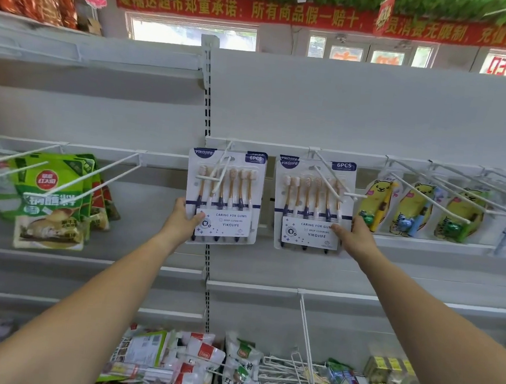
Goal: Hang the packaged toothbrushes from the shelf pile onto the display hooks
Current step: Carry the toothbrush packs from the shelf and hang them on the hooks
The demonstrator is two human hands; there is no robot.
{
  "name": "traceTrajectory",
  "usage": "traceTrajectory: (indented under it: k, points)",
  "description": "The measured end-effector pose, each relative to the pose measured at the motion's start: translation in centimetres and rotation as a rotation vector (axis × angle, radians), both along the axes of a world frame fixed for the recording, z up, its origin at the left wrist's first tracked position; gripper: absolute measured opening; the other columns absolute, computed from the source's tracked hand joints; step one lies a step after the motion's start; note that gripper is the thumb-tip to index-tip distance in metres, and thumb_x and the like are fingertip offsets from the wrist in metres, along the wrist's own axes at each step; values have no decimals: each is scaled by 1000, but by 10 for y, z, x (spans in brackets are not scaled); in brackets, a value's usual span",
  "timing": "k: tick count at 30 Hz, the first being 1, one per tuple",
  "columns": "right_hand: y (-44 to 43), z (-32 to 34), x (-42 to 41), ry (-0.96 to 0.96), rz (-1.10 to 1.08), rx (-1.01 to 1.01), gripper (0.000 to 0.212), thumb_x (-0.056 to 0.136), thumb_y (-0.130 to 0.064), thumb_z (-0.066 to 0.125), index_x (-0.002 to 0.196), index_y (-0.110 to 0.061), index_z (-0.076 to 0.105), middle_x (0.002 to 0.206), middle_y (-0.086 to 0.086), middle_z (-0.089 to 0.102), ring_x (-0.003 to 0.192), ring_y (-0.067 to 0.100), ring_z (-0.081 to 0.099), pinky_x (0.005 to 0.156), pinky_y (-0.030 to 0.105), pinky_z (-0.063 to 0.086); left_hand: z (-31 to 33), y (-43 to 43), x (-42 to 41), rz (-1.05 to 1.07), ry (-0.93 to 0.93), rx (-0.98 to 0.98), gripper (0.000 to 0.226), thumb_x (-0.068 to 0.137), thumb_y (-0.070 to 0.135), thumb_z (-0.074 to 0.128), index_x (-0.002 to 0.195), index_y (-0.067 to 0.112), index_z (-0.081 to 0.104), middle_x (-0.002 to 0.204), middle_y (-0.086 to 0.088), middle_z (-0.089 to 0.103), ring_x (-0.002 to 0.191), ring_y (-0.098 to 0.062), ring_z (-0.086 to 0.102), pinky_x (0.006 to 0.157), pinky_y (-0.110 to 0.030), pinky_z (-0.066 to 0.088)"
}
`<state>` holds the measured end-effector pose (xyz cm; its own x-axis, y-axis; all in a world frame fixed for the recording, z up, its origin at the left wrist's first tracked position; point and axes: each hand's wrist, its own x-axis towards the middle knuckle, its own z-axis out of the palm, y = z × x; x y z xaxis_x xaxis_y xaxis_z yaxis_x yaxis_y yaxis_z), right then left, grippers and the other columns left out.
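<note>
Two six-piece toothbrush packs with white cards and blue corners hang side by side on white display hooks. The left pack (225, 195) sits on the left hook (220, 173), and my left hand (183, 221) grips its lower left edge, thumb on the front label. The right pack (313, 203) hangs on the right hook (332, 176), with a second card showing behind it. My right hand (355, 236) pinches its lower right edge. No pile of toothbrush packs can be made out in this view.
Children's yellow bear toothbrush packs (415, 209) hang on hooks to the right. Green food pouches (52, 195) hang on long hooks at left. Below lie mixed food packets (200, 365) and loose white wire hooks (290, 379). An upright slotted post (209, 117) divides the shelf bays.
</note>
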<state>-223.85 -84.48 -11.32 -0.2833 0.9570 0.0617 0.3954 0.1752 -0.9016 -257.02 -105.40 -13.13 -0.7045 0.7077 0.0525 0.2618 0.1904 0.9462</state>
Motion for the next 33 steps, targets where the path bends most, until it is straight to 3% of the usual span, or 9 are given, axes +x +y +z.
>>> traceTrajectory:
  k: [6,10,14,16,19,26,29,33]
  points:
    - [3,5,-1,-51,18,8,46,99,-25,62,139,-10,45,133,11,60,122,32,57,103,45,46,4,2,-6,17,18,-40,51,102,20,60,144,10,33,130,-8,56,116,-26,57,94,-40,47]
    - [8,5,10,-260,63,45,51,98,-34,63,139,-10,47,131,12,62,109,27,57,95,41,47,1,-9,-18,2,135,-183,66,92,43,72,141,9,44,129,-6,60,112,-24,59,93,-38,48]
    - [5,12,37,-550,108,173,62,96,-49,60,142,-9,48,127,13,63,110,30,60,92,37,47,11,-28,-29,88,487,-430,77,88,70,60,138,12,51,132,-9,61,118,-30,61,99,-46,51]
    - [-1,20,50,-662,150,238,61,97,-52,57,140,-10,52,126,12,64,110,29,61,92,37,49,25,-34,-19,52,735,-503,66,90,74,50,120,17,62,113,-6,69,101,-25,65,89,-42,56]
    - [-18,32,62,-752,216,294,59,97,-56,53,136,-12,55,124,10,66,108,26,62,94,39,51,47,-33,15,-123,999,-528,51,95,69,44,94,22,62,88,3,64,80,-17,61,71,-32,50]
    - [-72,57,101,-869,259,398,59,94,-63,52,135,-20,54,131,3,61,113,20,60,97,41,52,65,8,115,-405,1232,-446,67,92,77,38,114,20,68,110,2,71,98,-18,65,83,-35,53]
    - [-87,61,141,-898,207,400,62,94,-64,51,137,-21,53,134,3,61,116,23,60,98,42,51,63,34,166,-545,1234,-383,64,93,76,38,112,22,65,112,1,70,97,-18,63,85,-35,54]
    - [-100,70,225,-921,113,342,63,95,-63,50,140,-20,51,135,2,60,117,24,59,99,40,49,63,69,248,-681,1231,-313,62,95,72,42,128,23,63,129,1,67,112,-19,61,91,-34,49]
